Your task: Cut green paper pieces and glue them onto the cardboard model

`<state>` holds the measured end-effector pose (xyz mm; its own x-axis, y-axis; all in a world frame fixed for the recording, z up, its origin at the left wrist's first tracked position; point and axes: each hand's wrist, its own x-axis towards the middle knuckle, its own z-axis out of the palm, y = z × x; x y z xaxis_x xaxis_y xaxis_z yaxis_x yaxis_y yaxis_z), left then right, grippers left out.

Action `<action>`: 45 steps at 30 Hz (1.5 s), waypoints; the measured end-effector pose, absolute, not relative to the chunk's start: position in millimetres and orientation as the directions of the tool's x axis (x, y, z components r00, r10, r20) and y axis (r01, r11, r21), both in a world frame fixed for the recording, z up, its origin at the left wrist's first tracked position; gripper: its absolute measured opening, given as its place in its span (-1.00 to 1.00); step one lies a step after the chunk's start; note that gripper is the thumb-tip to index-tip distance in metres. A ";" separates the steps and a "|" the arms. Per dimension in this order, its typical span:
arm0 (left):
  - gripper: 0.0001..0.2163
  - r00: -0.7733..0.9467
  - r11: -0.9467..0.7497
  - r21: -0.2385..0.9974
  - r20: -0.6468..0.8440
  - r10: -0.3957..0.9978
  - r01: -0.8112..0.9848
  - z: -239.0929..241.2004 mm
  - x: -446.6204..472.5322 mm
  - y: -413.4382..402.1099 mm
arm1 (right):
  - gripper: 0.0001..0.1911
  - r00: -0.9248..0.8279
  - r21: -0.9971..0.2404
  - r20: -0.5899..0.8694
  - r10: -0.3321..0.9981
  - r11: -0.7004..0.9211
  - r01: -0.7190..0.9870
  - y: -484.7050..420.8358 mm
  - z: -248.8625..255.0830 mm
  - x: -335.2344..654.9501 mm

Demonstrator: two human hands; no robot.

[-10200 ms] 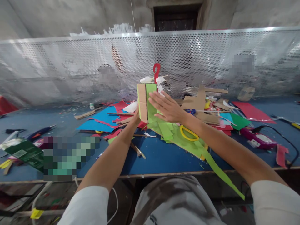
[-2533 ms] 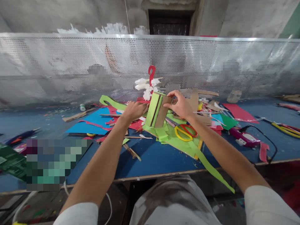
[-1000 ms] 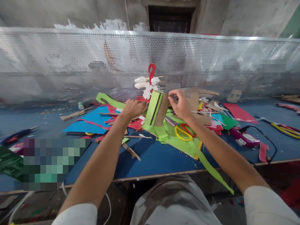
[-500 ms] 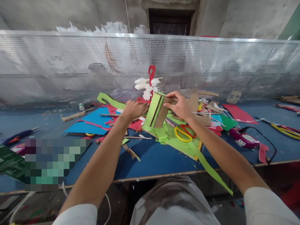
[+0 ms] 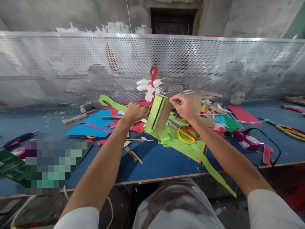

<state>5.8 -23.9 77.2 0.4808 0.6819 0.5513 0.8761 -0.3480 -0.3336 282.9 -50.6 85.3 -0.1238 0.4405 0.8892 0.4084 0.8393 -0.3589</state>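
A small cardboard box partly covered in light green paper (image 5: 159,112) stands tilted on a heap of green paper (image 5: 181,143) in the middle of the blue table (image 5: 154,162). My left hand (image 5: 135,112) grips its left side, fingers curled around the edge. My right hand (image 5: 184,106) pinches the box's upper right corner between thumb and fingers. Behind the box stand white paper flowers (image 5: 149,89) and a red loop-shaped cutout (image 5: 153,74).
Yellow-handled scissors (image 5: 184,136) and red-handled scissors (image 5: 193,132) lie just right of the box. Blue and red paper sheets (image 5: 95,124) lie at left, cardboard scraps (image 5: 202,101) at back right. A pink glue gun (image 5: 247,141) lies at right. A perforated metal screen (image 5: 71,66) closes off the table's far side.
Over ten seconds the box went from upright under my flat right palm to tilted with my right fingers pinching its top. In the last second my right hand shifted only slightly along the top edge.
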 end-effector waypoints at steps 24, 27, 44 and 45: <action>-0.39 0.469 -0.341 -0.329 0.506 0.724 0.881 81.4 9.8 -28.3 | -0.54 -0.175 -0.393 0.842 0.510 0.804 0.447 -53.6 90.0 282.9; -0.38 0.466 -0.334 -0.332 0.512 0.721 0.882 80.7 9.1 -27.1 | -0.59 -0.197 -0.356 0.844 0.499 0.795 0.491 -55.6 88.9 282.6; -0.38 0.510 -0.364 -0.363 0.513 0.691 0.858 79.9 9.0 -27.1 | -0.64 -0.267 -0.135 0.891 0.368 0.774 0.619 -55.0 86.5 283.5; -0.37 0.512 -0.362 -0.368 0.509 0.692 0.856 80.0 9.0 -27.0 | -0.64 -0.257 -0.141 0.891 0.373 0.769 0.624 -55.8 86.7 282.9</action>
<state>9.0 -27.0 80.0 0.5121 0.6917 0.5093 0.8561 -0.3625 -0.3684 282.9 -55.8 86.7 -0.2574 0.3728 0.8915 0.6236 0.7688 -0.1415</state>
